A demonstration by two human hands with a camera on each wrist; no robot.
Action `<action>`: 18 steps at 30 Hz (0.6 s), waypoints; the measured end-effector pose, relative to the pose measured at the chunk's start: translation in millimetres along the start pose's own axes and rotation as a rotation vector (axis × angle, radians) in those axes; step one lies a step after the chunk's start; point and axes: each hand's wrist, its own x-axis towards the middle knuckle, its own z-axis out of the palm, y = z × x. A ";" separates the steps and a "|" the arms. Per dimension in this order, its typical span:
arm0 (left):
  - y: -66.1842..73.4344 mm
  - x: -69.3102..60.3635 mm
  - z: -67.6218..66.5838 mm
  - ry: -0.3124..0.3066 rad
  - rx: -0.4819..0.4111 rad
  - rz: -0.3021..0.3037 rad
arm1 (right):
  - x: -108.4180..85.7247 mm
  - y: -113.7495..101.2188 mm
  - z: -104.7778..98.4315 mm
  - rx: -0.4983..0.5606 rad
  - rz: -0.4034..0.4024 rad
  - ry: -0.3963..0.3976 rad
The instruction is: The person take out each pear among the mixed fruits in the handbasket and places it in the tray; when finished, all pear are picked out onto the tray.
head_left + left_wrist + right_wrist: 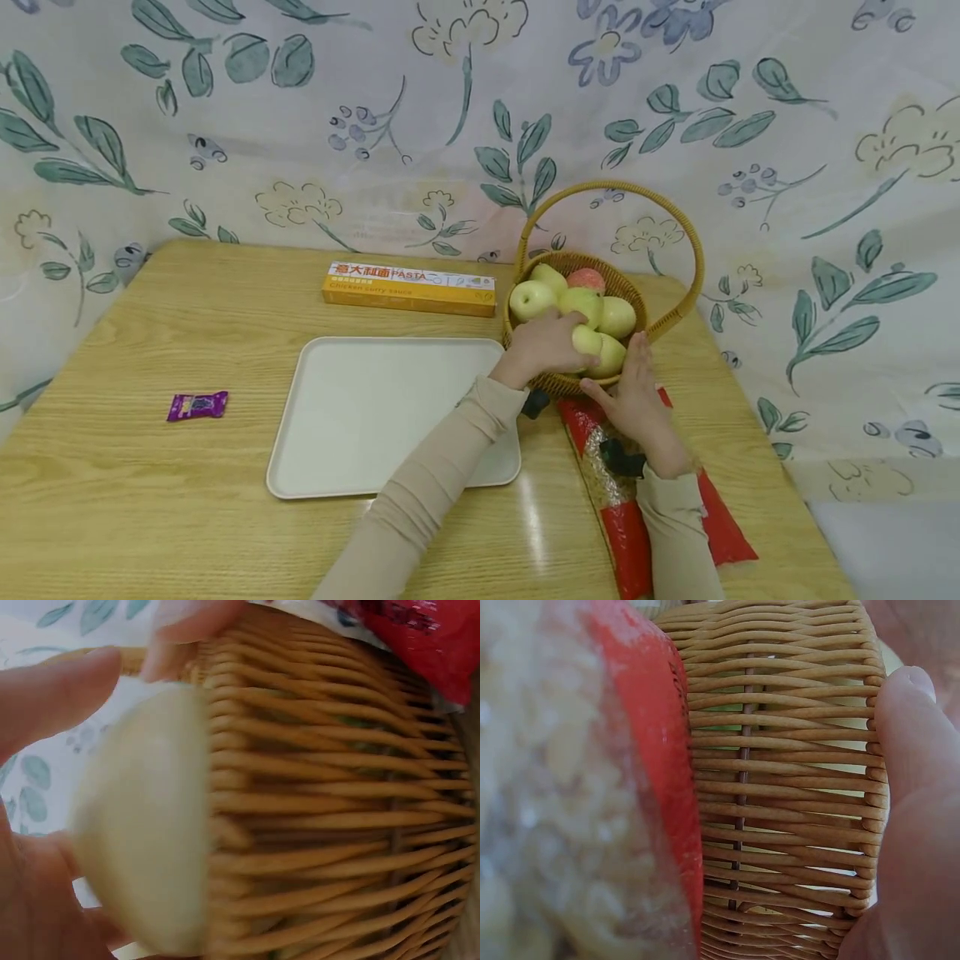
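Observation:
A wicker basket with a tall handle holds several pale green apples and a reddish fruit. My left hand reaches over its front rim, fingers curved round a pale green apple. In the left wrist view that apple bulges above the rim, the thumb apart from it; some fingers are partly hidden. My right hand touches the basket's front right edge with fairly straight fingers. In the right wrist view its thumb rests against the woven rim.
Under the right forearm lies a red bag with a clear window showing pale pieces. A white tray lies left of the basket, with a yellow pasta box behind it. A small purple packet sits at left. Patterned cloth hangs behind the table.

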 end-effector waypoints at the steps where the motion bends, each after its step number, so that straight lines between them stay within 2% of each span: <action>1: 0.3 0.6 1.6 0.000 0.007 -0.001 | -0.3 -0.4 -0.4 0.003 -0.004 0.001; 4: -0.2 1.5 7.2 0.011 0.007 -0.004 | -0.9 -1.2 -0.1 0.012 -0.017 0.005; 8: -3.1 0.2 11.7 0.061 -0.029 0.008 | -1.5 -1.6 1.9 0.013 -0.019 0.004; 14: -7.6 -4.4 12.7 0.148 -0.180 0.072 | 0.1 0.3 0.6 0.005 0.011 0.002; 18: -10.9 -10.1 9.0 0.235 -0.268 0.105 | 1.0 0.7 -0.9 0.007 0.015 -0.005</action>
